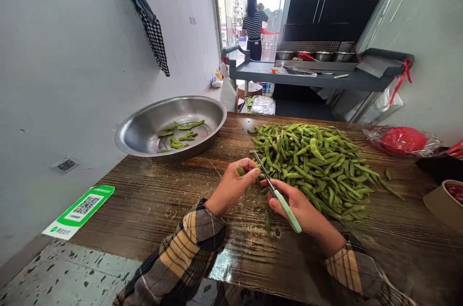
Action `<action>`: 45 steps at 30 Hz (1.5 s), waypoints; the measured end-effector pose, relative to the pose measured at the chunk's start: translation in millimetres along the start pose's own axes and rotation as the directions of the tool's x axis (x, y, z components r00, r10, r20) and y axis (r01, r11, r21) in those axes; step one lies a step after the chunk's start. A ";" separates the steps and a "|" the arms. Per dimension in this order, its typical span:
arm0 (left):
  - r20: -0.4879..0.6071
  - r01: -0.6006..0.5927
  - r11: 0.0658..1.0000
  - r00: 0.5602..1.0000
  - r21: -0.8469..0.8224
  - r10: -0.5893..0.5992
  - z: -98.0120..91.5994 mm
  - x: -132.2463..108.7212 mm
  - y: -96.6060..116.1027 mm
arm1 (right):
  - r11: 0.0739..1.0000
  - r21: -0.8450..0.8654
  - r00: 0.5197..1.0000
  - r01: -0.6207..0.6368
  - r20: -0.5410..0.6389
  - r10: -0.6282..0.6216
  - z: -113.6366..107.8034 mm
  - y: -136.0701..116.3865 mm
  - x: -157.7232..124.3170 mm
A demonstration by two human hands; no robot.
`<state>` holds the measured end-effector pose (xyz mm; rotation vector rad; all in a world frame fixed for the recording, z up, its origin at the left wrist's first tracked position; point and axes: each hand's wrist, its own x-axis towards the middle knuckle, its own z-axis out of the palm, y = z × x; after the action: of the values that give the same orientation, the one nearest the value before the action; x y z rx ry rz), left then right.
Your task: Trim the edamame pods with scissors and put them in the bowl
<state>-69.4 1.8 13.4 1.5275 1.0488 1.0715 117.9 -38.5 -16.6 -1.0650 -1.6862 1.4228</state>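
Observation:
Pinched in the fingertips of my left hand (231,185) is a green edamame pod (240,171), mostly covered by the fingers. My right hand (298,207) grips scissors (287,212) with pale green handles. Their blades point up and left, close beside the left fingertips; whether they touch the pod I cannot tell. A large heap of edamame pods (318,166) spreads over the wooden table (144,209) just beyond and right of my hands. Below the blades is a loose, blurred pod (267,221). To the left, a wide steel basin (126,139) contains several pods (181,137).
A payment-code card (81,209) lies at the table's left edge. On the right are a red item in clear plastic (403,141) and a paper tub (443,204). Behind the table stands a grey cart (311,81); a person (253,28) is outside the doorway.

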 end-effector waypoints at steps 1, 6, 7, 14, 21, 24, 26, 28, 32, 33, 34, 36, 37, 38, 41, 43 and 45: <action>0.006 -0.014 1.000 1.000 0.009 0.014 -0.4 0.1 0.1 | 1.000 -0.004 1.000 -0.003 -0.003 0.003 -0.1 -0.2 -0.1; 0.029 -0.040 0.999 0.999 0.033 0.039 -1.6 0.2 0.2 | 1.000 -0.001 1.000 -0.011 -0.020 0.011 0.4 2.9 0.0; 0.027 -0.033 0.999 0.999 0.031 0.032 -1.6 0.2 0.3 | 1.000 0.010 1.000 -0.016 -0.020 0.016 0.6 3.8 0.2; 0.010 -0.024 0.999 1.000 0.021 0.024 -2.2 0.5 0.5 | 0.996 0.023 0.995 -0.085 -0.042 0.086 2.5 8.4 1.2; -0.073 0.068 0.919 0.992 -0.389 -0.104 -6.3 7.0 -9.7 | 0.957 0.273 0.985 -0.103 -0.109 0.137 4.6 10.2 4.4; -0.162 0.011 0.817 0.978 -0.577 -0.128 -10.3 10.6 -10.0 | 0.937 0.338 0.987 -0.090 -0.093 0.129 3.1 9.6 4.5; -0.230 -0.033 0.776 0.962 -0.629 -0.145 -12.7 11.9 -8.9 | 0.931 0.352 0.987 -0.092 -0.094 0.133 2.4 8.5 4.1; -0.269 -0.060 0.747 0.949 -0.662 -0.162 -14.5 12.4 -7.8 | 0.927 0.361 0.985 -0.102 -0.096 0.146 2.4 7.3 3.4; -0.327 -0.110 0.703 0.927 -0.703 -0.183 -16.9 12.8 -7.4 | 0.926 0.363 0.990 -0.102 -0.058 0.131 4.0 7.6 2.0; -0.341 -0.125 0.698 0.923 -0.705 -0.179 -17.6 13.1 -7.7 | 0.929 0.357 0.992 -0.094 -0.047 0.118 4.5 8.2 1.7; -0.355 -0.141 0.695 0.919 -0.705 -0.174 -18.2 13.3 -8.0 | 0.933 0.348 0.994 -0.090 -0.035 0.108 5.1 9.0 1.4; -0.376 -0.170 0.695 0.913 -0.698 -0.155 -18.8 13.7 -8.5 | 0.941 0.325 0.995 -0.098 0.001 0.103 6.0 10.5 0.7; -0.381 -0.179 0.698 0.913 -0.694 -0.145 -18.6 13.6 -8.7 | 0.944 0.313 0.994 -0.107 0.025 0.105 6.5 11.1 0.5; -0.379 -0.181 0.702 0.915 -0.688 -0.136 -17.8 13.3 -8.8 | 0.946 0.304 0.993 -0.116 0.049 0.106 7.0 11.5 0.3; -0.340 -0.151 0.727 0.933 -0.669 -0.119 -12.7 11.2 -8.7 | 0.948 0.295 0.991 -0.122 0.082 0.102 8.3 10.7 0.3; -0.290 -0.112 0.752 0.951 -0.650 -0.110 -7.7 9.1 -8.5 | 0.949 0.298 0.994 -0.104 0.045 0.095 8.8 8.6 0.7; -0.239 -0.078 0.775 0.966 -0.627 -0.097 -3.0 7.2 -8.4 | 0.950 0.301 0.996 -0.085 -0.005 0.091 8.7 5.6 1.2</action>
<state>-71.5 10.8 6.6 0.8419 0.7389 1.4652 110.6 -40.8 -23.6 -0.9877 -1.3666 1.6585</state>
